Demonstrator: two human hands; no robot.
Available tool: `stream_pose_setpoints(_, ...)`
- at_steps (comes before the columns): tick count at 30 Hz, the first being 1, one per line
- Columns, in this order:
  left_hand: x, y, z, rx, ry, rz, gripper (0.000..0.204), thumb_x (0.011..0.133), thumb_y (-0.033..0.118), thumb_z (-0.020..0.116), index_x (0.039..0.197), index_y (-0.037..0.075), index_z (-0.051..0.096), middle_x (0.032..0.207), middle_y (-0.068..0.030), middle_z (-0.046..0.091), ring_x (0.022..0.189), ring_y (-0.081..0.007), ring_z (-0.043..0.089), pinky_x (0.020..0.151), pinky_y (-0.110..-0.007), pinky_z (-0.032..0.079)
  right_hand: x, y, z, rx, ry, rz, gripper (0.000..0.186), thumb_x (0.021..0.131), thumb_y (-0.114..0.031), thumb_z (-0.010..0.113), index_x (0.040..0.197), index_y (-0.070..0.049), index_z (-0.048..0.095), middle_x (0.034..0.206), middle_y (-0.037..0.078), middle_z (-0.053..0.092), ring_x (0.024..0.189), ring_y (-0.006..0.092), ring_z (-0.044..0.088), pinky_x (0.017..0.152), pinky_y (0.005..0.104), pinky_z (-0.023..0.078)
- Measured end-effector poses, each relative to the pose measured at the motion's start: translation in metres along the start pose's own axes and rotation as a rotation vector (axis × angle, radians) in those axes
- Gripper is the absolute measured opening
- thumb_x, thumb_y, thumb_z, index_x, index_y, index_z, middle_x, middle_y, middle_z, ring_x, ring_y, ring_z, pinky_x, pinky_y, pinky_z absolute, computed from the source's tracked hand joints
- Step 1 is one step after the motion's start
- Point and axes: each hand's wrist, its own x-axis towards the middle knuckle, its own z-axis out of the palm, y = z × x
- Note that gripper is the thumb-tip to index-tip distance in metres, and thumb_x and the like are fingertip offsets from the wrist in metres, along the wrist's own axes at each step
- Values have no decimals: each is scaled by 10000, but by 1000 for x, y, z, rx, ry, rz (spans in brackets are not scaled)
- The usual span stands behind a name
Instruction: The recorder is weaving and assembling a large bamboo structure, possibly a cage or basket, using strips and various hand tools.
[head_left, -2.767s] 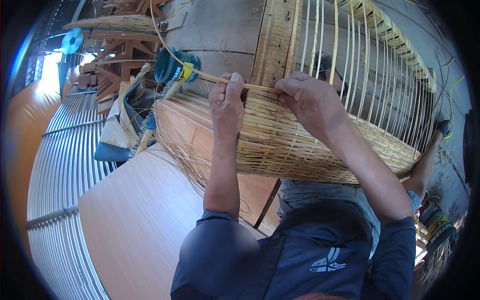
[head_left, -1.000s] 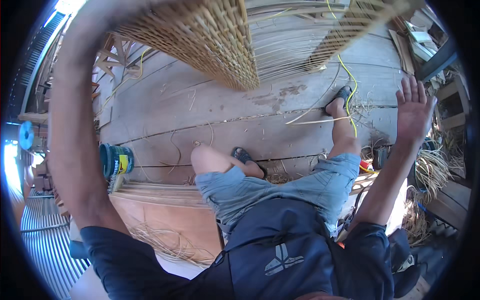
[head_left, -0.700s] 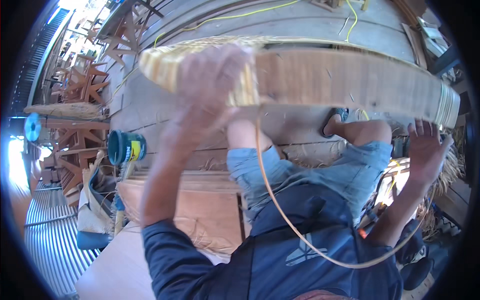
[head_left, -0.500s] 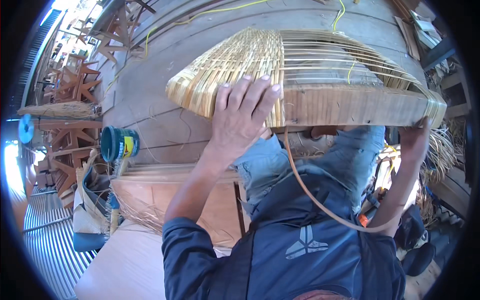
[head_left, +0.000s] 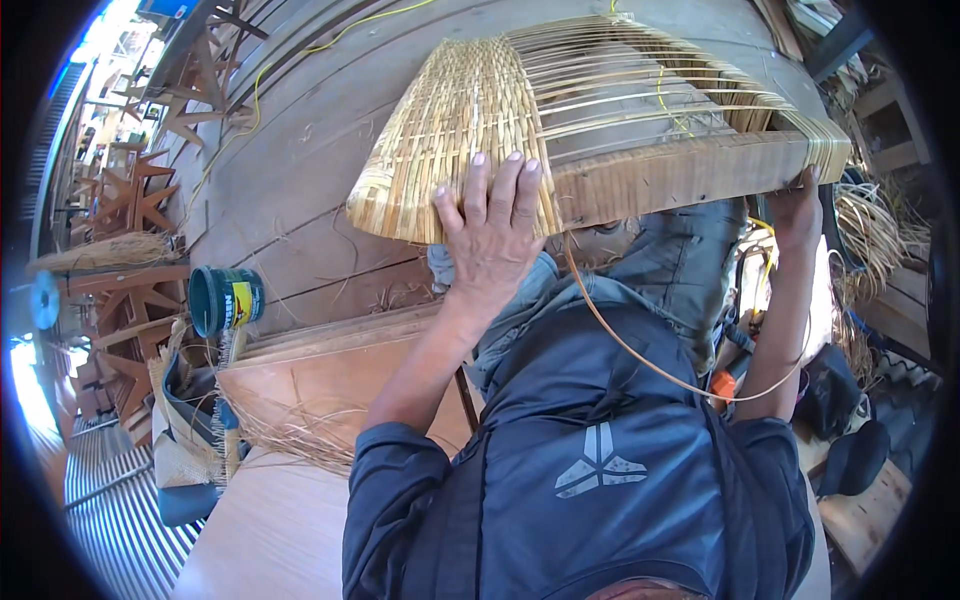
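A wooden frame (head_left: pixel 680 178) lies across in front of me, its left part covered by tight straw-coloured weaving (head_left: pixel 455 120). Over its right part run spaced, loose strands (head_left: pixel 620 95) with the floor showing between them. My left hand (head_left: pixel 490 225) rests with fingers stretched out on the near edge of the weaving. At the frame's right end, my right hand (head_left: pixel 797 210) grips the near corner from below, by the wrapped strands; most of its fingers are hidden. One long thin strip (head_left: pixel 625 345) hangs from the frame's near edge and curves toward my right forearm.
A green bucket (head_left: pixel 226 300) stands at the left, near a wooden board (head_left: pixel 340 385) with loose fibres on it. Wooden star-shaped pieces (head_left: pixel 135 200) are stacked farther left. A yellow cord (head_left: pixel 258 95) crosses the plank floor. Coiled strands (head_left: pixel 870 220) lie at the right.
The frame has turned, its right end swinging away from me and slightly left. Both hands have moved with it, and the hanging strip has shifted too.
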Motion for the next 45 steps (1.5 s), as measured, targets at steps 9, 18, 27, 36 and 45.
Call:
stream_pose_setpoints(9, 15, 18, -22, -458, -12, 206, 464, 631, 228, 752, 1069, 182, 606, 1176, -42, 485, 1132, -290, 423, 936, -467, 302, -21, -16, -8, -723, 253, -20, 441, 895, -408, 504, 1046, -5, 598, 845, 101, 640, 717, 169, 602, 643, 277, 472)
stream_pose_setpoints(18, 79, -1, -30, -937, -198, 110, 169, 789, 183, 671, 857, 28, 657, 712, -61, 613, 597, -138, 547, 555, -267, 440, -127, 25, 79, -666, -623, 94, 193, 841, -121, 608, 1000, -13, 625, 771, 20, 618, 666, 73, 553, 596, 223, 456)
stream_pose_setpoints(27, 80, -21, -12, -1205, -478, -454, 247, 827, 221, 645, 838, -25, 665, 724, -31, 613, 630, -55, 511, 599, -211, 426, -131, 29, 148, -842, -764, -37, 226, 850, -128, 606, 1038, -3, 598, 844, 13, 625, 705, 63, 542, 626, 222, 447)
stream_pose_setpoints(36, 78, -11, -20, -1067, -505, -410, 238, 831, 228, 633, 888, 0, 675, 701, -18, 600, 615, -73, 488, 595, -227, 406, -128, -4, 185, -333, -693, -332, 360, 902, -124, 508, 1238, 0, 480, 1117, 93, 579, 918, 160, 576, 738, 239, 444)
stream_pose_setpoints(45, 55, -143, 5, -498, -423, -780, 689, 831, 547, 536, 1245, 0, 477, 1155, -143, 575, 979, -208, 571, 850, -322, 449, -117, 8, 110, 34, -288, -279, 239, 913, -179, 468, 1036, 12, 545, 928, 93, 595, 808, 177, 565, 752, 315, 423)
